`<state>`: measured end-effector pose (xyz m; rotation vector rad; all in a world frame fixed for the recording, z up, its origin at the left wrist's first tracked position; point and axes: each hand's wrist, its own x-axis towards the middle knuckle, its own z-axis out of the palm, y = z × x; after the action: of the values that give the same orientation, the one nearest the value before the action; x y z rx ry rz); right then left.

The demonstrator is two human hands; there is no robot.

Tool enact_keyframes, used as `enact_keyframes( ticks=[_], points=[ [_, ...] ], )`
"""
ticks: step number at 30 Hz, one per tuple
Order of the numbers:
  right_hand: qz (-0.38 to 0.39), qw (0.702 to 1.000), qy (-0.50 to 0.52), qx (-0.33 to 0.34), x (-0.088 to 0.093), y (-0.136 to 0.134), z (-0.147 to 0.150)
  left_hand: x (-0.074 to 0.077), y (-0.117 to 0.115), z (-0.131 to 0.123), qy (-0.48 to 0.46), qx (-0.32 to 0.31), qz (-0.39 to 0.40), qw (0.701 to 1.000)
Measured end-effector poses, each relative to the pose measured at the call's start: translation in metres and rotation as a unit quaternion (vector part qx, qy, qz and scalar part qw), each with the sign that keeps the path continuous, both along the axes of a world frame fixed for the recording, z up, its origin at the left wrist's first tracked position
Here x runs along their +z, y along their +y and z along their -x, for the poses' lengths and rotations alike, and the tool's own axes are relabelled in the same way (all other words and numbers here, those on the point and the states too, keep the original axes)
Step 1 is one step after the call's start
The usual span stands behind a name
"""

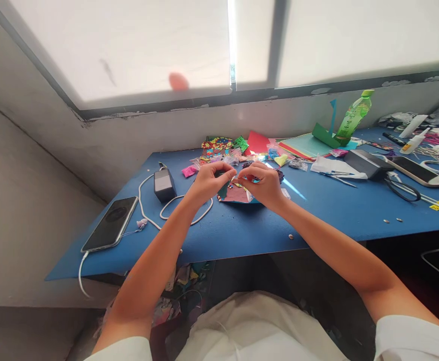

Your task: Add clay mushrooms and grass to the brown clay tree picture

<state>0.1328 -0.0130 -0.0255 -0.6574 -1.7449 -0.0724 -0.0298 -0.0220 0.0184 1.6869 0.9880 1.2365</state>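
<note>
Over the middle of the blue table, my left hand (214, 179) and my right hand (259, 181) come together, thumb and fingertips of each pinched. Whatever sits between the fingertips is too small to name. Just beneath them lies a decorated craft piece (232, 194) with a brownish-pink surface, a dark green patch and small coloured bits; my hands and wrists hide part of it. Some dark purple material (280, 175) shows behind my right hand. Behind the hands are a pink packet (189, 171) and a yellow lump (281, 160).
On the left of the blue table (242, 235) lie a phone (111, 223), a black power adapter (164, 184) and a looping white cable. Toward the right stand a green bottle (355, 116), a black box (370, 164), another phone (420, 171) and a glue bottle (415, 141). Coloured sheets (298, 146) lie along the wall.
</note>
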Motion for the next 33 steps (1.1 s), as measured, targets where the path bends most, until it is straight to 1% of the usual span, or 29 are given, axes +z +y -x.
enact_keyframes(
  ticks=[5, 8, 11, 15, 20, 21, 23, 26, 27, 29, 31, 33],
  points=[
    [0.007, 0.999, -0.007, 0.043, 0.000, -0.003, 0.002, -0.004, 0.003, -0.001, -0.077, -0.001, 0.070, 0.995],
    [0.019, 0.997, -0.044, 0.061, 0.000, -0.007, 0.002, -0.008, 0.003, -0.004, -0.107, -0.001, 0.097, 0.989],
    [0.011, 0.993, -0.083, 0.080, 0.000, -0.012, 0.003, -0.011, 0.001, -0.010, -0.125, 0.001, 0.115, 0.986],
    [-0.008, 0.988, -0.109, 0.105, -0.001, -0.017, 0.007, -0.015, -0.003, -0.016, -0.139, 0.001, 0.134, 0.981],
    [-0.007, 0.990, -0.082, 0.116, -0.004, -0.014, 0.008, -0.014, -0.004, -0.017, -0.148, 0.001, 0.162, 0.976],
    [-0.020, 0.990, -0.079, 0.111, -0.005, -0.013, 0.007, -0.014, -0.003, -0.017, -0.152, 0.002, 0.169, 0.974],
    [-0.064, 0.990, -0.093, 0.080, -0.007, -0.013, 0.007, -0.014, -0.002, -0.016, -0.161, 0.002, 0.185, 0.970],
    [-0.120, 0.980, -0.155, 0.025, -0.007, -0.015, 0.006, -0.013, 0.000, -0.015, -0.175, 0.003, 0.211, 0.962],
    [-0.121, 0.977, -0.173, 0.019, -0.007, -0.017, 0.005, -0.013, 0.001, -0.015, -0.178, 0.003, 0.217, 0.960],
    [-0.097, 0.979, -0.178, 0.031, -0.005, -0.020, 0.005, -0.012, 0.002, -0.014, -0.183, 0.006, 0.219, 0.958],
    [-0.058, 0.989, -0.130, 0.037, -0.002, -0.021, 0.004, -0.010, 0.002, -0.012, -0.185, 0.009, 0.210, 0.960],
    [-0.025, 0.998, -0.053, 0.021, 0.000, -0.019, 0.004, -0.008, 0.001, -0.011, -0.179, 0.005, 0.198, 0.964]
  ],
)
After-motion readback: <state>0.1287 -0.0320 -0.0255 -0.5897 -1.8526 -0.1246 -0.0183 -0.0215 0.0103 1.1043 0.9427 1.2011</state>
